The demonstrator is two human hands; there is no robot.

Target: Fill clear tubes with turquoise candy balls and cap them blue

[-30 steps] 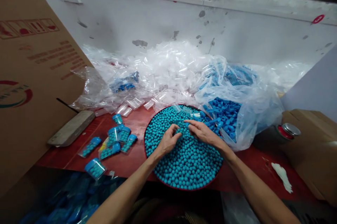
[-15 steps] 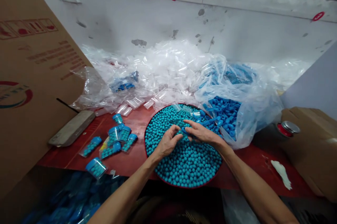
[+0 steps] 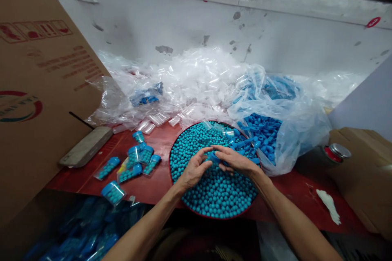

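Over a round red-rimmed tray (image 3: pixel 170 162) of turquoise balls (image 3: pixel 219 199), my two hands meet with curled fingers. My right hand (image 3: pixel 235 160) grips a small blue plastic cap (image 3: pixel 213 157). My left hand (image 3: pixel 195 170) closes from the other side, thumb and fingers around something mostly hidden, perhaps a clear container. Behind my right hand, several blue caps (image 3: pixel 241 143) lie at the tray's edge beside a clear piece (image 3: pixel 228 133). Left of the tray are several filled clear containers with blue caps (image 3: pixel 113 192).
Clear plastic containers (image 3: pixel 202 73) are heaped along the wall. An open plastic bag (image 3: pixel 301 130) holds blue caps. A large carton (image 3: pixel 49 69) stands left, near a grey block (image 3: pixel 87 146). At right are a metal-lidded jar (image 3: pixel 338 151), a carton (image 3: pixel 361 171) and a white scrap (image 3: pixel 328 206).
My fingers have drawn closer together around the blue cap, and my right hand has dipped slightly. The whole view has shifted a little; the containers on the table are as before.
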